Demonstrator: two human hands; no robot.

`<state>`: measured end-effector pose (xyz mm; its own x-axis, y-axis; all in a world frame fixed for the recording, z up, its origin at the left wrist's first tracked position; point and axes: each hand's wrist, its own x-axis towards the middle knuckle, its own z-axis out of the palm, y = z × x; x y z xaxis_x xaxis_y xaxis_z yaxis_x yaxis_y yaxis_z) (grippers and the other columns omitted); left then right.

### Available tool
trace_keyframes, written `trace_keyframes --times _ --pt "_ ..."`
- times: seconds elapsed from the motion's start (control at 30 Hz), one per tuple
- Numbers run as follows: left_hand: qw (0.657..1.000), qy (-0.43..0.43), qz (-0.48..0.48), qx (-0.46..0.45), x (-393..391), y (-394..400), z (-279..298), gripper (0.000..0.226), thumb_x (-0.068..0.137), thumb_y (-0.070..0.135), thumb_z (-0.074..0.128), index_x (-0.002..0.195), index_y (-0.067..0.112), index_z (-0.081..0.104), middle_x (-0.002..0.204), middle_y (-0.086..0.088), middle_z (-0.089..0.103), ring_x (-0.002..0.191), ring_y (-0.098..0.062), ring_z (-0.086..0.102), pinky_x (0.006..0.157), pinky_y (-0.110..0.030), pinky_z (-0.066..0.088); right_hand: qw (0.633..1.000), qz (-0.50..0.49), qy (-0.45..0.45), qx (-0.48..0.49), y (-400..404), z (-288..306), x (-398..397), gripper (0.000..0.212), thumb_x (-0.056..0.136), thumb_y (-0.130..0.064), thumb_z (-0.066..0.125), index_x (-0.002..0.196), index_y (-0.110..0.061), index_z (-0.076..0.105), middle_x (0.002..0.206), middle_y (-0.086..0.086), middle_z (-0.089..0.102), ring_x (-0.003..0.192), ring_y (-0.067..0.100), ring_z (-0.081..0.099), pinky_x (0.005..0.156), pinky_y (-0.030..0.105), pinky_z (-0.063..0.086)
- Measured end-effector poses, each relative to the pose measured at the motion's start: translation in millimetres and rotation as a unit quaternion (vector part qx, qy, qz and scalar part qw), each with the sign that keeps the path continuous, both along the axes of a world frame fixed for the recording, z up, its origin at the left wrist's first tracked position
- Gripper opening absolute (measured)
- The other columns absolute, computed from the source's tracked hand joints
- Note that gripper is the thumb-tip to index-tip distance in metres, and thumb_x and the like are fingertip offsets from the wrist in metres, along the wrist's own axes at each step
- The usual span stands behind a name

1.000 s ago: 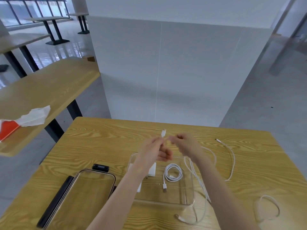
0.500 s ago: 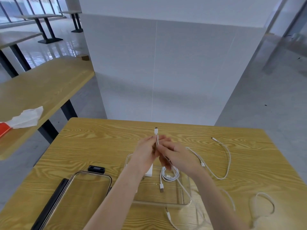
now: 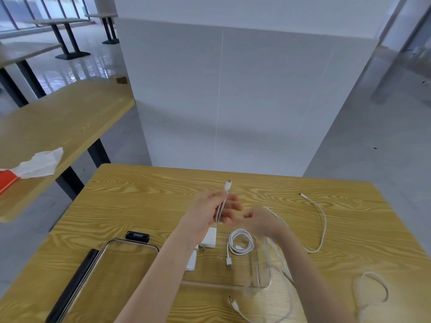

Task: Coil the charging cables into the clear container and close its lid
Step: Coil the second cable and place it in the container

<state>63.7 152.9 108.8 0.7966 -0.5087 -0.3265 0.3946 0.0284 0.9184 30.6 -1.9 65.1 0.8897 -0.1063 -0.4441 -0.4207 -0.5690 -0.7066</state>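
- Head view: the left hand (image 3: 207, 213) is raised over the middle of the bench (image 3: 140, 206), its fingers (image 3: 229, 207) clamped on a white cable (image 3: 222, 206) folded into parallel strands, the plug sticking up above them.
- The right hand (image 3: 261, 221) is just beside it, fingers curled around the same cable's slack, which trails down toward the near edge.
- Below both hands sits the clear container (image 3: 263, 271), holding a coiled cable (image 3: 240, 244) and a white charger (image 3: 208, 237).
- Its lid (image 3: 105, 276) lies flat toward the near left corner.
- Another cable (image 3: 320, 220) lies loose toward the right edge.
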Motion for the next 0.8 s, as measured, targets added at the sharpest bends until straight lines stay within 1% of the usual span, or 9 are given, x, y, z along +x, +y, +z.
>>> trace_keyframes --times 0.1,0.2,0.27,0.37,0.43,0.53,0.67,0.73,0.8 --pt "0.994 -0.024 -0.058 0.085 -6.9 -3.3 -2.9 0.029 0.099 0.016 0.039 0.097 -0.002 0.062 0.077 -0.012 0.072 0.051 -0.013 0.061 0.048 -0.018 0.042 0.998 -0.047 -0.041 0.001 -6.8 18.3 13.7 0.039 0.082 -0.026 0.064 0.05 -0.017 0.044 0.04 -0.009 0.032 0.04 0.01 0.026 0.04 0.02 0.024" --pt "0.988 -0.059 -0.051 0.133 -11.5 -11.5 -8.8 0.029 0.099 0.016 0.037 0.098 0.0 0.061 0.079 -0.009 0.073 0.056 -0.013 0.066 0.049 -0.018 0.042 0.994 -0.062 -0.088 0.025 -2.8 37.6 17.8 0.034 0.088 -0.028 0.054 0.06 -0.012 0.063 0.043 -0.008 0.043 0.04 0.008 0.034 0.045 0.021 0.028" --pt "0.988 -0.077 -0.003 0.131 -10.5 -15.4 -12.2 0.031 0.099 0.016 0.036 0.099 0.002 0.063 0.081 -0.007 0.073 0.061 -0.011 0.069 0.052 -0.018 0.048 0.992 -0.054 -0.112 0.026 4.7 46.3 14.9 0.032 0.091 -0.026 0.049 0.067 -0.012 0.065 0.049 -0.006 0.047 0.042 0.007 0.036 0.049 0.022 0.029" --pt "0.991 -0.074 0.062 0.097 -4.7 -14.8 -15.7 0.032 0.099 0.015 0.036 0.098 0.006 0.067 0.082 -0.007 0.073 0.067 -0.01 0.07 0.064 -0.021 0.055 0.989 -0.014 -0.147 -0.013 17.2 54.1 4.6 0.03 0.096 -0.017 0.041 0.07 -0.009 0.054 0.055 -0.004 0.05 0.046 0.007 0.039 0.05 0.02 0.032" --pt "0.993 -0.05 0.084 0.071 0.4 -13.7 -17.2 0.034 0.099 0.014 0.037 0.094 0.002 0.068 0.081 -0.011 0.072 0.07 -0.018 0.069 0.071 -0.029 0.057 0.986 0.001 -0.165 -0.014 25.2 57.3 -4.5 0.031 0.098 -0.016 0.038 0.071 -0.01 0.053 0.06 -0.001 0.055 0.044 0.004 0.042 0.046 0.014 0.034" --pt "0.993 0.006 0.119 0.024 8.1 -11.9 -18.6 0.03 0.097 0.015 0.042 0.093 -0.002 0.067 0.079 -0.01 0.073 0.07 -0.02 0.066 0.062 -0.028 0.051 0.988 0.034 -0.142 0.06 35.6 57.5 -17.1 0.034 0.1 -0.019 0.036 0.072 -0.018 0.055 0.06 0.002 0.061 0.044 0.01 0.048 0.044 0.018 0.04" --pt "0.971 0.119 0.135 -0.157 17.6 -5.5 -9.8 0.027 0.098 0.012 0.041 0.098 -0.008 0.06 0.08 -0.012 0.074 0.073 -0.019 0.072 0.059 -0.026 0.057 0.983 0.127 -0.043 0.126 41.9 41.1 -24.5 0.028 0.099 -0.018 0.036 0.079 -0.014 0.057 0.062 0.004 0.061 0.055 0.016 0.055 0.056 0.025 0.046" --pt "0.962 0.134 0.123 -0.203 18.9 -1.0 -2.1 0.029 0.098 0.011 0.039 0.095 -0.007 0.061 0.077 -0.012 0.074 0.067 -0.016 0.072 0.06 -0.023 0.058 0.979 0.129 -0.016 0.154 37.9 28.4 -23.2 0.031 0.1 -0.024 0.036 0.074 -0.015 0.053 0.062 0.004 0.059 0.058 0.02 0.055 0.064 0.032 0.046" --pt "0.961 0.134 0.114 -0.214 18.5 3.5 2.6 0.03 0.098 0.013 0.038 0.092 -0.005 0.062 0.069 -0.007 0.072 0.059 -0.012 0.069 0.056 -0.02 0.056 0.981 0.12 -0.005 0.154 31.2 16.3 -20.1 0.042 0.099 -0.036 0.038 0.064 -0.016 0.05 0.058 0.004 0.057 0.056 0.018 0.056 0.067 0.031 0.047"
